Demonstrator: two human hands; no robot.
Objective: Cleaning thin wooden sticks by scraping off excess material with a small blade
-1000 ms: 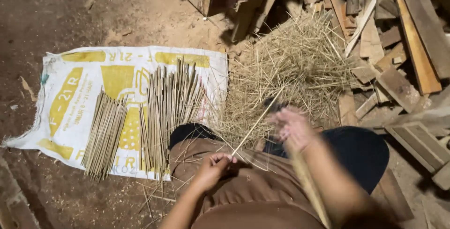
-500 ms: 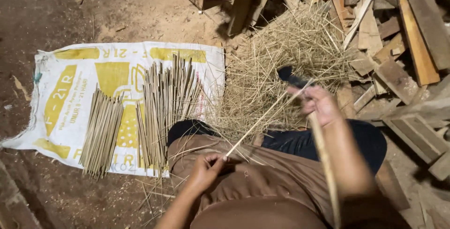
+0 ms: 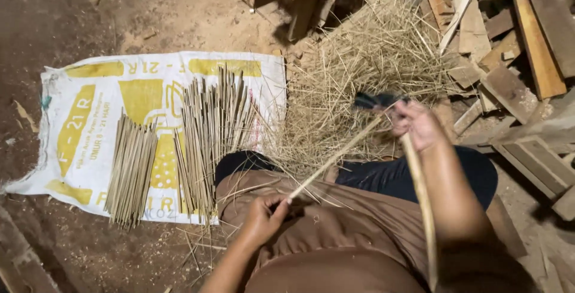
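My left hand [image 3: 263,218] grips the near end of a thin bamboo stick [image 3: 335,158] over my lap. The stick slants up and to the right toward my right hand [image 3: 416,124]. That hand is closed on a dark knife [image 3: 372,100], which sits at the stick's far end. A longer pale strip [image 3: 419,200] runs down along my right forearm. I sit on the ground in brown clothing, with a dark cloth [image 3: 395,176] across my knees.
A white and yellow sack [image 3: 78,125] lies on the dirt floor at left and carries two bundles of trimmed sticks [image 3: 132,170] [image 3: 212,131]. A heap of straw-like shavings [image 3: 365,59] lies ahead. Wooden planks and offcuts [image 3: 527,41] crowd the right side.
My right hand has drawn the knife up and to the right along the stick, away from my left hand. The left hand has stayed at the stick's near end.
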